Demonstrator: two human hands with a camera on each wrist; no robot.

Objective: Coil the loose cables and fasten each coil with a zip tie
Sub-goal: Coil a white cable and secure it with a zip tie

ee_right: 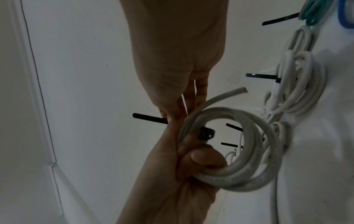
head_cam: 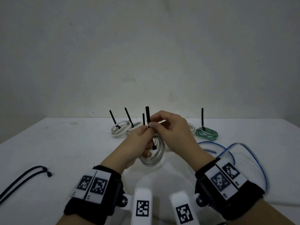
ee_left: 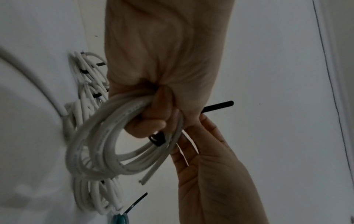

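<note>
The person holds a white coil (head_cam: 154, 157) just above the table (head_cam: 65, 143) at about the middle of the view, left hand (head_cam: 138, 143) with its fingers (ee_left: 151, 124) curled through the loops, while the right hand (head_cam: 172, 129) pinches a black zip tie (head_cam: 147, 116) between thumb and fingertips against the bundle — the tie's tail stands straight up and its head (ee_left: 158, 138) hangs loose inside the ring, so I'd say this one is wrapped but not yet threaded or cinched. Behind, toward twelve o'clock, lie finished coils: white coils (head_cam: 121, 129) with three tie tails I can count sticking up, though a further white one peeks out behind the right hand, and one green coil (head_cam: 207, 133) at one o'clock with its own tie. Still to do, by the look of it — one blue cable (head_cam: 243, 153) sprawled loose at three o'clock and a black cable (head_cam: 24, 177) lying uncoiled at eight o'clock. So roughly two thirds along, I reckon.
</note>
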